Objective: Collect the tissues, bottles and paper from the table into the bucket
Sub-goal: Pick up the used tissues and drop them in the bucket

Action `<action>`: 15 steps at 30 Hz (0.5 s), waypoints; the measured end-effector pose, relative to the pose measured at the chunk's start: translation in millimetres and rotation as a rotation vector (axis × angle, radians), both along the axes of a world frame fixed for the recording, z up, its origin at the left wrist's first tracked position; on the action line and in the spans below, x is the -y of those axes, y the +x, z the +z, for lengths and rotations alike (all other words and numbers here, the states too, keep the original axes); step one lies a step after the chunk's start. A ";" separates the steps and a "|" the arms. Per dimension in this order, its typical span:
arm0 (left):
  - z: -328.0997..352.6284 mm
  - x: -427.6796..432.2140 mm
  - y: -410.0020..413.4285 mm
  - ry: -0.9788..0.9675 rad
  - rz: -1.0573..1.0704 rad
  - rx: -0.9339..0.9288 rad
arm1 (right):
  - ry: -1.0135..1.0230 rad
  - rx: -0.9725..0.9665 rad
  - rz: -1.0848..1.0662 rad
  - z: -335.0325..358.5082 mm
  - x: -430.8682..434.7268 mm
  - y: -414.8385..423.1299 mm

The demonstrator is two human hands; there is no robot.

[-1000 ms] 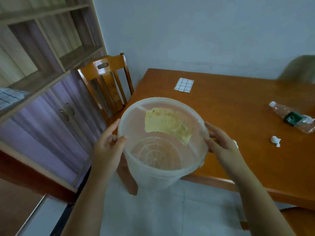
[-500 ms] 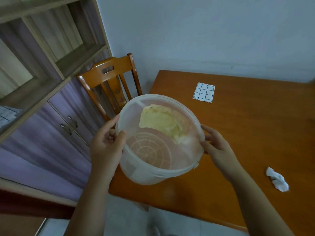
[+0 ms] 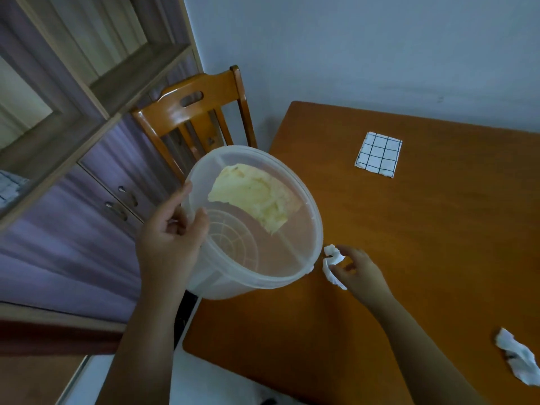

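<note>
A translucent white plastic bucket (image 3: 304, 267) hangs tilted over the table's left edge, with my left hand (image 3: 172, 244) gripping its near-left rim. A yellowish patch shows on the bucket's inner wall. Just right of the bucket, my right hand (image 3: 361, 273) has its fingers closed around a small crumpled white tissue (image 3: 331, 260) lying on the wooden table (image 3: 423, 244). A second crumpled tissue (image 3: 518, 359) lies near the right edge of the view. A square of white paper with a black grid (image 3: 379, 154) lies flat farther back. No bottle is visible.
A wooden chair (image 3: 193, 112) stands at the table's left end, against a cabinet with purple-grey doors (image 3: 87, 206) and open shelves above. A grey wall runs behind the table. Pale floor shows below the table's near corner.
My right hand left the bucket's rim and dropped onto the small tissue beside it. The left hand alone now holds the bucket. The view swung left and down over the table corner.
</note>
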State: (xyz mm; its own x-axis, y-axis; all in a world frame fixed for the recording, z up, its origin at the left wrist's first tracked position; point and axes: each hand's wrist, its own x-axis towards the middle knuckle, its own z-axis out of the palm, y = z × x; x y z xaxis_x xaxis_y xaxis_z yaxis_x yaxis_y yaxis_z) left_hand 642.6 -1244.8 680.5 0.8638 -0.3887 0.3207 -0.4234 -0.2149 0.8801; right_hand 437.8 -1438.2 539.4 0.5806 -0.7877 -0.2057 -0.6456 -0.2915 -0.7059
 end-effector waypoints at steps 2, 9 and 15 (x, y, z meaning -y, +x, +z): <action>-1.0 1.7 0.6 0.018 0.014 0.008 | -0.012 -0.080 0.034 -13.2 7.4 4.5; -6.5 3.2 -2.4 0.020 0.080 -0.033 | 0.002 -0.228 0.174 -48.3 13.8 7.4; -6.6 0.4 -7.9 0.018 0.085 -0.047 | -0.019 -0.243 0.140 -60.3 8.4 6.7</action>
State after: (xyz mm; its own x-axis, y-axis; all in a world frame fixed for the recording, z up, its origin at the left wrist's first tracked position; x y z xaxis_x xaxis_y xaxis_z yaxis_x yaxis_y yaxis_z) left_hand 634.7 -1245.2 674.0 0.9078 -0.3186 0.2726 -0.3614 -0.2647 0.8941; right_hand 444.4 -1446.6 479.1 0.6197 -0.7083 -0.3380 -0.7476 -0.4018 -0.5288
